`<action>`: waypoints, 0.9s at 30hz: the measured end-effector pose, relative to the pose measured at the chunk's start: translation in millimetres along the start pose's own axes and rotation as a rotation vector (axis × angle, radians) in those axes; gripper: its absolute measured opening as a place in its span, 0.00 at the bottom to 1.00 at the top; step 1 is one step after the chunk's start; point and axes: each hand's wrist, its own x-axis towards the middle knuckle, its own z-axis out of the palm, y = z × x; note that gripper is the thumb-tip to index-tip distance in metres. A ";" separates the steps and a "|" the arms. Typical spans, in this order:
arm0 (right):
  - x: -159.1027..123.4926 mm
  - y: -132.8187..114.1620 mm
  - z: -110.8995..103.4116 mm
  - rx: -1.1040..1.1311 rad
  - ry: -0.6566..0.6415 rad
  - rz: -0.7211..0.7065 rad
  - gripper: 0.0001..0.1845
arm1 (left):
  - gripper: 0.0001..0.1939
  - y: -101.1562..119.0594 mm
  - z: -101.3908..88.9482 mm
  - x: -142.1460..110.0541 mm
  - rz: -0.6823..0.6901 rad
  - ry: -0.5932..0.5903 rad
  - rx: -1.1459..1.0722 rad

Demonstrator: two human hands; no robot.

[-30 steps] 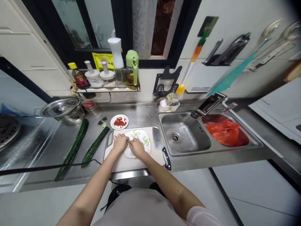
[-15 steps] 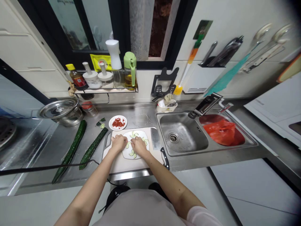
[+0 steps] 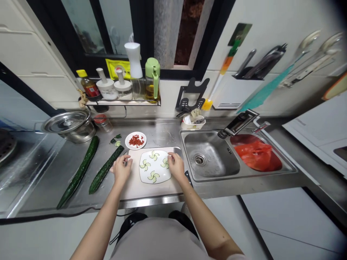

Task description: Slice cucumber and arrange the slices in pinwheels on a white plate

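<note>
On the white cutting board (image 3: 130, 191) sits a squarish white plate (image 3: 158, 173) with a dark rim. Cucumber slices lie on it in several pinwheel shapes, such as the one at its front (image 3: 153, 176). My left hand (image 3: 122, 169) is open, fingers curved and apart, over the board's left side beside a cut cucumber (image 3: 105, 170). Nothing shows in it. My right hand (image 3: 176, 165) is at the plate's right rim, fingers bent and parted, partly covering the right pinwheel; whether it touches the plate is unclear. A knife handle (image 3: 189, 178) shows behind my right wrist.
Behind the board stands a small plate (image 3: 136, 147) of red pieces. A whole cucumber (image 3: 78, 173), cucumber scraps (image 3: 117, 143) and a lidded steel pot (image 3: 78, 136) are on the left. To the right is a sink (image 3: 217, 169) with a red bag (image 3: 255, 155) in its second basin.
My hands have moved apart from the middle of the plate, left hand to the left, right hand to the right. The slice pinwheels are now uncovered. The black cable has shifted lower.
</note>
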 end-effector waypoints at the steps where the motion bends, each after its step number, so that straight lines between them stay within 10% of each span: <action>1: 0.6 1.3 -3.6 0.010 0.017 0.001 0.16 | 0.13 -2.2 -0.7 -3.3 -0.007 0.004 -0.014; 13: 40.6 -24.7 5.6 -0.069 -0.078 -0.020 0.17 | 0.12 10.2 10.9 -61.1 -0.067 -0.186 -0.077; 27: 157.9 -59.5 120.4 -0.431 -0.525 -0.190 0.13 | 0.12 20.4 15.5 -79.1 -0.107 -0.160 -0.170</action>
